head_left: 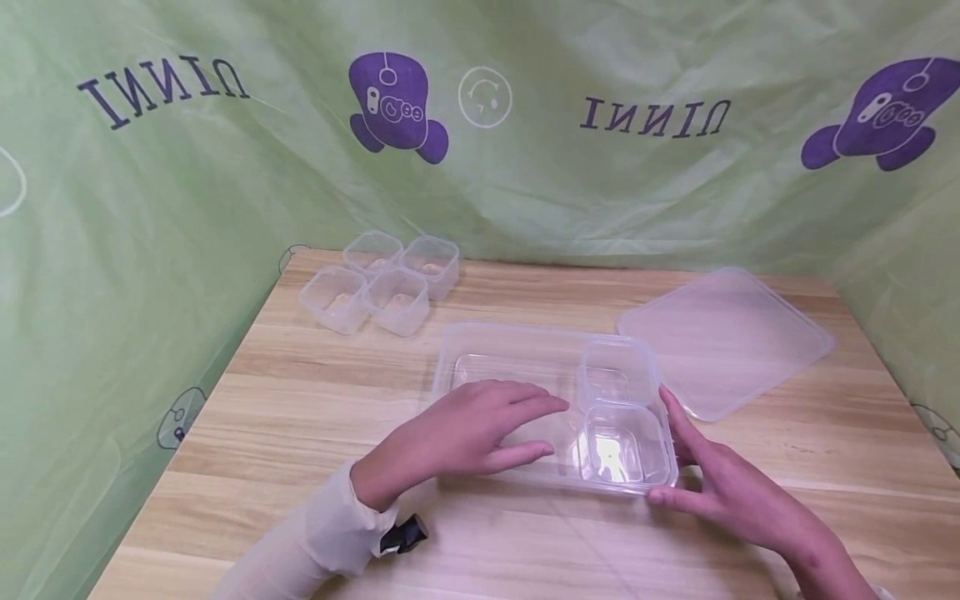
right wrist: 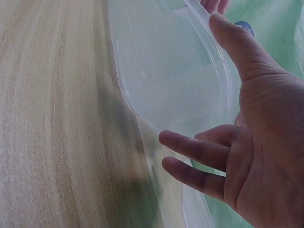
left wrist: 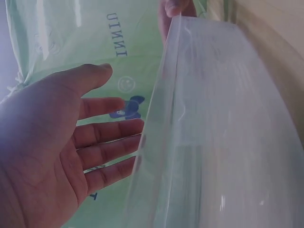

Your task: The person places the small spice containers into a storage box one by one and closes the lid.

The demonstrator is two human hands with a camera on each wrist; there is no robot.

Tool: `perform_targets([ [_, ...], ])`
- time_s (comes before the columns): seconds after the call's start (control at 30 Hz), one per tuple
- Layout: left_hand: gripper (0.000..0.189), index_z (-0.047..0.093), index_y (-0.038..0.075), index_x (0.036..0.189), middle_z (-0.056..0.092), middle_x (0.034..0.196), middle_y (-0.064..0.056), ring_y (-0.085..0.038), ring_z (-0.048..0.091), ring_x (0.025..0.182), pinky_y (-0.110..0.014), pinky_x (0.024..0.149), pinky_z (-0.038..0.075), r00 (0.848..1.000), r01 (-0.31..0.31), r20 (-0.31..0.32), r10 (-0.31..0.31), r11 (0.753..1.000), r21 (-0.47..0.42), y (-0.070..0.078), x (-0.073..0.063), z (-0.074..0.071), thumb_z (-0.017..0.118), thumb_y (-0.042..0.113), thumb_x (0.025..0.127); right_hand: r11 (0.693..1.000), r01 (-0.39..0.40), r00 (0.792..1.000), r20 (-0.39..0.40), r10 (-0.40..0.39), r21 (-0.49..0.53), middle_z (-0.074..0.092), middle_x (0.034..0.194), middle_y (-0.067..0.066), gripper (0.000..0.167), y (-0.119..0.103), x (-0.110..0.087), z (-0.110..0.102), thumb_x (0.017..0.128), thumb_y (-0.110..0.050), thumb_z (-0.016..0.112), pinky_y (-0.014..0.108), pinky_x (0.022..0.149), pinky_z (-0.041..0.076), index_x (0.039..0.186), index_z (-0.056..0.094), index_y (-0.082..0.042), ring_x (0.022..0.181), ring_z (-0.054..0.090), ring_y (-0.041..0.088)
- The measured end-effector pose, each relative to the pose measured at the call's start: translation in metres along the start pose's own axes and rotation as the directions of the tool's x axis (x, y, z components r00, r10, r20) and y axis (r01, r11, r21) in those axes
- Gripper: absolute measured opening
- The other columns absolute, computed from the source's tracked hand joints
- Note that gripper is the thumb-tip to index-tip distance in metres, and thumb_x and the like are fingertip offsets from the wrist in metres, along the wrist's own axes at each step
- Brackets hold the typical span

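Note:
A large clear plastic box (head_left: pixel 525 332) sits on the table. Two small clear square containers, a rear one (head_left: pixel 618 343) and a front one (head_left: pixel 591 450), stand inside its right end. My left hand (head_left: pixel 476 425) hovers over the box's left part, fingers extended and holding nothing. In the left wrist view, that hand's palm (left wrist: pixel 42 142) shows beside the box wall (left wrist: pixel 228 118). At the right end, my right hand (head_left: pixel 727 483) rests against the box with thumb near the front corner and fingers along the side. The right wrist view shows its fingers (right wrist: pixel 199 149) spread, not curled round the wall.
Several small clear containers (head_left: pixel 397 312) stand grouped at the table's back left. A flat translucent lid (head_left: pixel 727 342) lies at the back right, beside the box. Green printed cloth (head_left: pixel 525 200) hangs behind the wooden table (head_left: pixel 300 433). Something black (head_left: pixel 405 533) shows at my left sleeve.

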State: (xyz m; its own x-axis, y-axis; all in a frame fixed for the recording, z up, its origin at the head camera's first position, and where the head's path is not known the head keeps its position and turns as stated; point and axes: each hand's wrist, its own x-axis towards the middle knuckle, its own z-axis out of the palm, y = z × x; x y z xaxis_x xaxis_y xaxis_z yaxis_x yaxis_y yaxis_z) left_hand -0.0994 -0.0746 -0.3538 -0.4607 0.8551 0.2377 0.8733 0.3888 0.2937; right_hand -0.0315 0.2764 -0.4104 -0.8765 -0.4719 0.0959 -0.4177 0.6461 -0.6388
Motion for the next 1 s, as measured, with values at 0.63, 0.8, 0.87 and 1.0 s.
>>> perform_targets([
  [0.63,0.032,0.072,0.01,0.122,0.07,0.113,0.001,-0.015,0.068,0.101,-0.032,0.088,0.055,0.977,0.053,-0.209,-0.044,0.998,0.036,-0.025,-0.02,-0.023,0.071,0.03,0.098,1.0,-0.017,1.0,-0.003,0.017,-0.003,0.071,0.122,0.005,0.121,0.001,-0.002,-0.001,0.082,-0.029,0.089,0.034,0.082,0.056,0.167,0.003,-0.018,0.098,0.068,0.007],
  [0.8,0.031,0.073,0.009,0.121,0.071,0.112,0.0,-0.015,0.069,0.1,-0.033,0.086,0.056,0.97,0.071,-0.236,-0.059,0.997,0.04,-0.03,-0.023,-0.027,0.071,0.03,0.097,1.0,-0.01,1.0,-0.001,0.01,-0.003,0.071,0.122,0.007,0.122,0.001,-0.002,0.0,0.082,-0.029,0.089,0.034,0.082,0.056,0.167,0.002,-0.017,0.098,0.068,0.007],
  [0.87,0.031,0.073,0.009,0.12,0.072,0.112,0.0,-0.016,0.069,0.101,-0.034,0.086,0.056,0.968,0.086,-0.239,-0.072,0.995,0.048,-0.032,-0.025,-0.029,0.071,0.03,0.098,1.0,-0.007,1.0,-0.002,0.007,0.002,0.071,0.122,0.009,0.122,0.001,-0.002,0.0,0.082,-0.028,0.09,0.033,0.082,0.056,0.167,0.002,-0.017,0.099,0.068,0.007],
  [1.0,0.03,0.073,0.01,0.12,0.072,0.111,0.001,-0.016,0.069,0.1,-0.035,0.086,0.056,0.963,0.126,-0.25,-0.105,0.99,0.069,-0.039,-0.027,-0.033,0.07,0.03,0.098,1.0,-0.002,1.0,-0.005,0.002,0.013,0.071,0.122,0.008,0.122,0.001,-0.002,0.0,0.082,-0.027,0.09,0.031,0.081,0.056,0.167,0.002,-0.017,0.098,0.068,0.007],
])
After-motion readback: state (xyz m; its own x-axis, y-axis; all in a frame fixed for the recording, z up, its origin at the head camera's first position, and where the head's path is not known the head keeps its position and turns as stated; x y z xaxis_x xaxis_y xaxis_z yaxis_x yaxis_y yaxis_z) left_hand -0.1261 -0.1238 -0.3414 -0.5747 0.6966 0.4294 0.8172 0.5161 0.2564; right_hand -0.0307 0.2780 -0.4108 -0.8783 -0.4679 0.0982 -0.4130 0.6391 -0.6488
